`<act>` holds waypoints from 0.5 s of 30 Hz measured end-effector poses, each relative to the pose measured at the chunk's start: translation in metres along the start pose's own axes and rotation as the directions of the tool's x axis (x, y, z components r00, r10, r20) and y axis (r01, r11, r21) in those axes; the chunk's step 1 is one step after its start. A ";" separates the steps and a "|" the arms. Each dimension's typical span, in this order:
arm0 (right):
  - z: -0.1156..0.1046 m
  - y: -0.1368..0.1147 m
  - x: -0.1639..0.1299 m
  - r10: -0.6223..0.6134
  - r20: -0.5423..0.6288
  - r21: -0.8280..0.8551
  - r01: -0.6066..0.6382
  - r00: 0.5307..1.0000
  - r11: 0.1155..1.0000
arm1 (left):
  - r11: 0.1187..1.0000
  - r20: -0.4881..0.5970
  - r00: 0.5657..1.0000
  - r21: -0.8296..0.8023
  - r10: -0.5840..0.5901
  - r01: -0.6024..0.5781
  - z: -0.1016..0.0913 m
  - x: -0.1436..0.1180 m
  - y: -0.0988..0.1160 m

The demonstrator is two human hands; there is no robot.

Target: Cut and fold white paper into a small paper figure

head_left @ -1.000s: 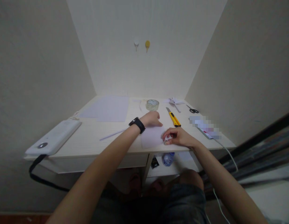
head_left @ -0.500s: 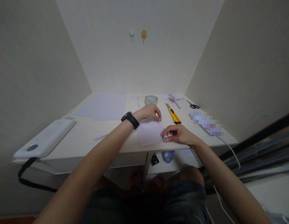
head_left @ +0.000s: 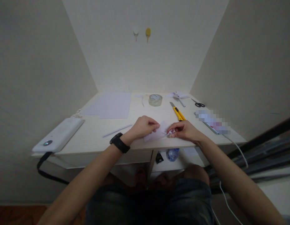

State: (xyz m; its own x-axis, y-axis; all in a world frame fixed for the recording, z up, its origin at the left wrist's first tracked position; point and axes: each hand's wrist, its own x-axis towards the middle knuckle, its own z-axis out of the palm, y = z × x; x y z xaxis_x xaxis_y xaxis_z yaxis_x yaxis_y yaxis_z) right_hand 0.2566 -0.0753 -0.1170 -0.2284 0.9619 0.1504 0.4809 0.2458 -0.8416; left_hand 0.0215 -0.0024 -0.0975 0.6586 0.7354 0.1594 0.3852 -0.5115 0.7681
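Note:
A small piece of white paper point(head_left: 151, 136) lies near the front edge of the desk between my hands, part of it lifted or folded over. My left hand point(head_left: 145, 127), with a black watch on the wrist, has thumb and fingers pinched at the paper's upper part. On its right side, my right hand point(head_left: 186, 131) is closed on a crumpled-looking or cut bit of the paper; the fingers hide its exact shape. Beyond the right hand lies a yellow utility knife point(head_left: 177, 113), blade out. A thin rolled paper stick point(head_left: 117, 130) rests left of the paper.
A clear tape roll point(head_left: 155, 100), a paper pinwheel point(head_left: 178, 95) and black scissors point(head_left: 199, 104) lie toward the back. White sheets point(head_left: 115, 106) are at the back left. A white box-like device point(head_left: 59, 134) sits left, a phone with a cable point(head_left: 212, 123) right. Walls enclose the desk.
My left hand has come down and nearer, from the paper's far edge to its upper middle, pulling or folding the paper there. My right hand keeps its hold. The view has shifted slightly.

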 end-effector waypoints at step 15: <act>0.018 -0.029 0.019 -0.050 -0.016 0.006 0.050 0.999 0.999 | 0.986 -0.051 0.998 -0.163 -0.023 0.014 0.002 -0.008 -0.011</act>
State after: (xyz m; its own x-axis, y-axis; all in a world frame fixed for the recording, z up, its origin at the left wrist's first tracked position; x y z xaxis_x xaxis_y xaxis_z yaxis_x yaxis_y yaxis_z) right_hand 0.2229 -0.0661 -0.0989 -0.2383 0.9502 0.2007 0.4640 0.2929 -0.8360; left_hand 0.0135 -0.0033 -0.1086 0.6157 0.7688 0.1730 0.2839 -0.4213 0.8614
